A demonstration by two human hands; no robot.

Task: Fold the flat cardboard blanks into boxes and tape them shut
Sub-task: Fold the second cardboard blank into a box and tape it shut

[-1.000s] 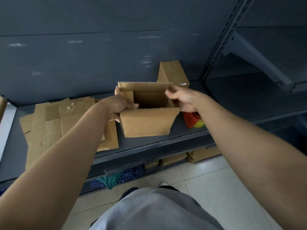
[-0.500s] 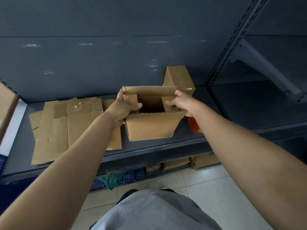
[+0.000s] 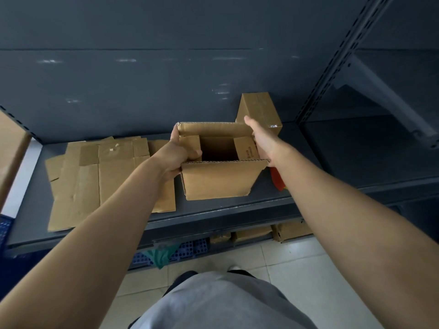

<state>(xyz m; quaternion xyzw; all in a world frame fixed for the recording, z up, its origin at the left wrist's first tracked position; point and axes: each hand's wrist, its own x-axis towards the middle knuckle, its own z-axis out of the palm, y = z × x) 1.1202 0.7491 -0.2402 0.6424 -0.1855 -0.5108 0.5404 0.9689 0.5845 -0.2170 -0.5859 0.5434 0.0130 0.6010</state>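
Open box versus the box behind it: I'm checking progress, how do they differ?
The open box has its top flaps unclosed, inside showing; the rear box is closed. The open box sits between the left hand and right hand; the rear box stands farther back. Both are brown cardboard on the shelf.

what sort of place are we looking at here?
Likely a stockroom or shop back room used for packing: grey metal shelving with slotted uprights, flat cardboard blanks stacked on the shelf beside the half-folded box, and more cartons underneath on a tiled floor.
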